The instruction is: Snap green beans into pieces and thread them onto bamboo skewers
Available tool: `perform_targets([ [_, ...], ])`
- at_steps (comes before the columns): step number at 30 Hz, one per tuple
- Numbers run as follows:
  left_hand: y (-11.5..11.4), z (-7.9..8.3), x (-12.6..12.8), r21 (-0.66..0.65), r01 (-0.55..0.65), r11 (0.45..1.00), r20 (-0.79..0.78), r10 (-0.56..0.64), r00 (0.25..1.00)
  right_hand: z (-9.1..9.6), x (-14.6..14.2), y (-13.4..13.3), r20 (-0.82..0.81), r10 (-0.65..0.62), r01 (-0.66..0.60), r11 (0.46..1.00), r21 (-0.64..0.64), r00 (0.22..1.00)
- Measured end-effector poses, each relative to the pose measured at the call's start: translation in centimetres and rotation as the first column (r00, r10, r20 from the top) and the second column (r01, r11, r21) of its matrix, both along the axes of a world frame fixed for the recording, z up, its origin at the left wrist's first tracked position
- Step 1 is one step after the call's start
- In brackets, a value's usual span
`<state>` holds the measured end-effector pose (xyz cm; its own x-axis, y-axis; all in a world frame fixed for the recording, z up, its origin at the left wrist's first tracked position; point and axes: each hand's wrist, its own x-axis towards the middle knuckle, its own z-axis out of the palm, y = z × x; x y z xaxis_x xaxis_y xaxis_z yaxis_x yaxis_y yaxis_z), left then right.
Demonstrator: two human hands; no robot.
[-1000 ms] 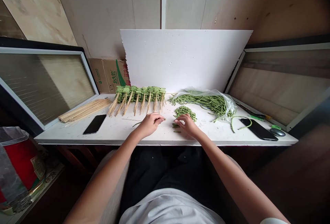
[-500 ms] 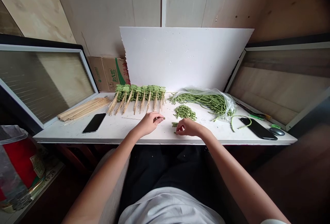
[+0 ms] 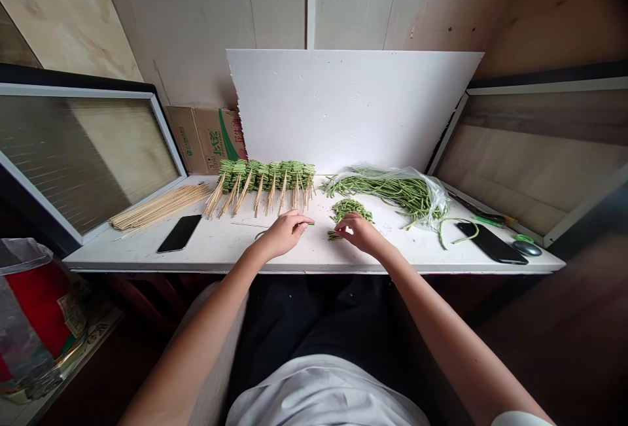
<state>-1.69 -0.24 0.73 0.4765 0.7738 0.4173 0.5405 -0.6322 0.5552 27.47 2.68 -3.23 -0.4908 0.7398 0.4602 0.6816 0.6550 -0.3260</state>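
Left hand [image 3: 284, 232] has its thumb and fingertips pinched together on a short green bean piece [image 3: 311, 223], held just above the white surface [image 3: 304, 260] near its front edge. Right hand [image 3: 360, 233] is curled, thumb and forefinger slightly apart at a small bunch of cut beans [image 3: 333, 235]; whether it grips a piece, I cannot tell.

From the left, a loose bundle of bamboo skewers [image 3: 159, 207] slants from near left to far right, pale and thin. Just in front lies a black phone [image 3: 179, 233], slanting the same way. Farther back, loaded skewers [image 3: 267, 176] stand stacked in a row, their bare stick ends pointing toward the person and the green lengths set crosswise on them. A thin single skewer [image 3: 249, 225] lies crosswise beside the left hand.

The pinched piece points right, its long axis roughly level across the view; it looks small, slim and green, mostly covered by the fingers. Behind the right hand sits a heap of cut bean pieces [image 3: 351, 207], lying at mixed angles. Farther right, long uncut beans [image 3: 402, 195] stretch mostly sideways, dark green and slender, partly inside a clear plastic bag [image 3: 438, 200]. One loose bean [image 3: 442, 236] curls over toward a second phone [image 3: 493, 245].
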Motion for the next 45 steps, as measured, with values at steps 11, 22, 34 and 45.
perform_targets([
  [11,-0.6,-0.3,1.6,0.016,0.055,0.998,0.156,-0.057,0.986,3.0,-4.7,-3.8,-0.371,0.144,-0.168,0.985,-0.034,0.917],
  [22,-0.2,-0.2,1.4,0.261,-0.058,0.964,0.132,0.023,0.991,3.6,-4.7,-3.9,-0.428,0.142,-0.105,0.988,0.109,0.892],
  [34,-1.4,-0.1,2.2,0.419,-0.069,0.906,-0.071,0.108,0.992,3.1,-6.2,-4.8,-0.476,0.104,-0.123,0.992,-0.009,0.873],
  [45,-1.5,0.2,2.3,0.285,0.029,0.958,0.039,-0.042,0.998,2.0,-6.1,-4.0,-0.743,0.132,-0.458,0.852,-0.253,0.656],
])
